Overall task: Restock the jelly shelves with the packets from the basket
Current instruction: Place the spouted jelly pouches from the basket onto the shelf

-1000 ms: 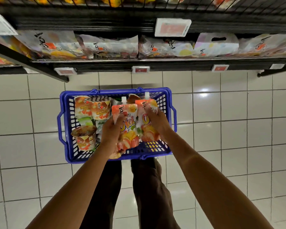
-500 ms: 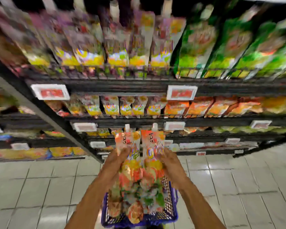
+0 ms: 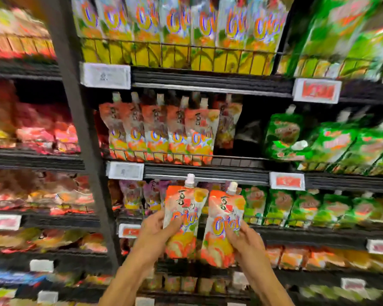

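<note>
Black wire-fronted shelves [image 3: 208,167] carry upright orange jelly pouches [image 3: 161,131].

left pouch [image 3: 186,206] just beside right pouch [image 3: 227,212] | both before shelves [image 3: 208,172]

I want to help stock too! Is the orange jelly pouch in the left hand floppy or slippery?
Probably soft and bendy: the pouch bulges below the left hand. Likely a bit slippery, since its skin looks glossy.

You face black shelves [image 3: 208,80]. A dark upright post [image 3: 75,107] slants from 10 o'clock down to 7; a white price tag [image 3: 105,76] sits at 11 o'clock, a red price tag [image 3: 316,90] at 2.
</note>
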Motion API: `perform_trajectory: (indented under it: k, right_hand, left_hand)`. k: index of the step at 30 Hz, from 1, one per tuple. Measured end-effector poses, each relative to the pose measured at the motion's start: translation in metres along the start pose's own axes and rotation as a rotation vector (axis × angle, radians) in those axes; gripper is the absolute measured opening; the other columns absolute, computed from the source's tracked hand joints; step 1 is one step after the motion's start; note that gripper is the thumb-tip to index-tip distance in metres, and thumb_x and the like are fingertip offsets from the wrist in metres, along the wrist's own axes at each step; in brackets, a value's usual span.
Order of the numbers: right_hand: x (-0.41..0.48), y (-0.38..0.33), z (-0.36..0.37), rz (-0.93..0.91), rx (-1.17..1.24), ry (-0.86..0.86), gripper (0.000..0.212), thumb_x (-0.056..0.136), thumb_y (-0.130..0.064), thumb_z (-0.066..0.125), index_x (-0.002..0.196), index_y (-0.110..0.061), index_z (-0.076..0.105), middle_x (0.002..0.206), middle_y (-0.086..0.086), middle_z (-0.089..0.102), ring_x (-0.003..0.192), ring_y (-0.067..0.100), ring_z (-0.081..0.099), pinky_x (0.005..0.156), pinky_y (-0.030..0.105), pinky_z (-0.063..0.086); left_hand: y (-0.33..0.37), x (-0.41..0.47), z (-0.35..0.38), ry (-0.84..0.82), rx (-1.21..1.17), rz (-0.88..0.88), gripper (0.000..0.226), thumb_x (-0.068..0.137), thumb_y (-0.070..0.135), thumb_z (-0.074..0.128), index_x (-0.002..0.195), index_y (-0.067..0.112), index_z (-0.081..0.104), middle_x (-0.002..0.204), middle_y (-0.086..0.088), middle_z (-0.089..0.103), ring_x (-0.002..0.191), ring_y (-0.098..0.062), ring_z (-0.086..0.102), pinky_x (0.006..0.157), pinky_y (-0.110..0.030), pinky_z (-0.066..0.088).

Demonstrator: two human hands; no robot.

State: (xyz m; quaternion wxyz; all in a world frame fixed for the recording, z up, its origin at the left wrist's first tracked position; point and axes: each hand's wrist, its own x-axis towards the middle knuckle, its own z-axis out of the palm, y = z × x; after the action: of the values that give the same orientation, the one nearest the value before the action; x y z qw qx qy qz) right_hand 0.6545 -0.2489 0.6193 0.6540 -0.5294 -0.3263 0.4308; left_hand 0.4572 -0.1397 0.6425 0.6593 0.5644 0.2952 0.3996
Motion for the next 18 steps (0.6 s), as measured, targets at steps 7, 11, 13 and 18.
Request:
perform_trajectory:
  k: [7, 11, 13, 18]
  right_hand:
    - [0.004, -0.05, 0.0, -0.261, -0.111, 0.043, 0.028, 0.084, -0.011, 0.072, 0.108, -0.02, 0.061, 0.095, -0.004, 0.077, 0.085, 0.01, 0.073, 0.063, 0.017, 0.055]
    - [0.008, -0.067, -0.008, -0.328, -0.127, 0.058, 0.036, 0.08, -0.024, 0.071, 0.114, -0.017, 0.06, 0.104, 0.004, 0.075, 0.092, 0.017, 0.073, 0.068, 0.024, 0.057]
    - [0.009, -0.075, -0.012, -0.342, -0.152, 0.067, 0.038, 0.081, -0.03, 0.069, 0.116, -0.021, 0.06, 0.105, 0.0, 0.075, 0.093, 0.015, 0.073, 0.068, 0.023, 0.057]
    - [0.011, -0.088, -0.023, -0.377, -0.111, 0.076, 0.033, 0.081, -0.027, 0.07, 0.112, -0.018, 0.062, 0.101, 0.004, 0.076, 0.091, 0.015, 0.073, 0.065, 0.02, 0.056]
  left_hand:
    - [0.049, 0.012, 0.018, 0.071, 0.143, 0.224, 0.034, 0.066, 0.05, 0.077, 0.095, 0.032, 0.076, 0.094, 0.001, 0.077, 0.085, -0.013, 0.073, 0.067, -0.022, 0.055]
    - [0.071, 0.027, 0.031, 0.088, 0.199, 0.308, 0.012, 0.08, 0.024, 0.079, 0.089, 0.031, 0.078, 0.09, 0.006, 0.077, 0.083, -0.006, 0.072, 0.067, -0.014, 0.052]
    - [0.084, 0.035, 0.041, 0.112, 0.222, 0.357, 0.012, 0.081, 0.019, 0.077, 0.088, 0.03, 0.077, 0.088, 0.007, 0.077, 0.08, -0.005, 0.072, 0.067, -0.014, 0.052]
    - [0.116, 0.059, 0.069, 0.26, 0.263, 0.537, 0.011, 0.077, 0.019, 0.08, 0.077, 0.029, 0.076, 0.075, 0.015, 0.075, 0.069, 0.005, 0.067, 0.061, -0.008, 0.046]
